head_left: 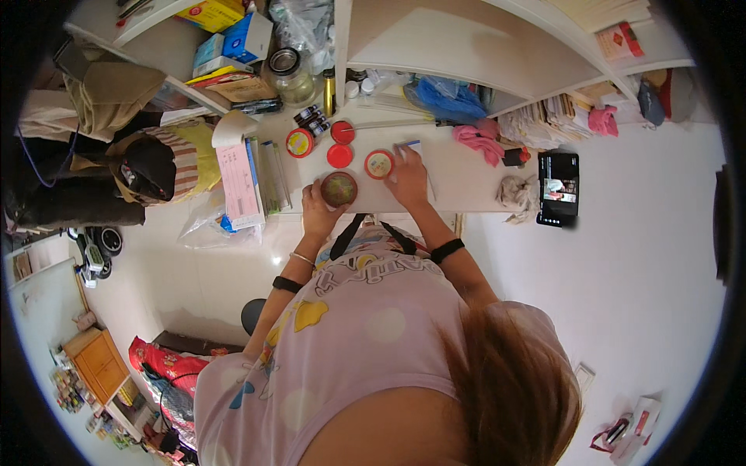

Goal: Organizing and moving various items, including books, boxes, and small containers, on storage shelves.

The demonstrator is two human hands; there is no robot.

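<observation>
My left hand [316, 211] is curled round the side of a round, dark-rimmed container [339, 191] with a greenish top or contents, near the desk's front edge. To its right, my right hand [411, 178] has its thumb and fingers closed round the right side of a round, red-rimmed tub [378, 165] with a pale centre. Between and beyond my hands lie a plain red round lid [339, 156] and another red round piece [342, 133]. Left of those sits a red-rimmed tub [299, 143] with a yellow top.
Several small dark bottles [313, 121] stand behind the tubs, near a glass jar [291, 79]. A pink-sheeted pad [238, 183] hangs over the white desk's [466, 180] left end. Toward the right lie a pink cloth [479, 143], a crumpled beige cloth [517, 197] and a lit phone [559, 190].
</observation>
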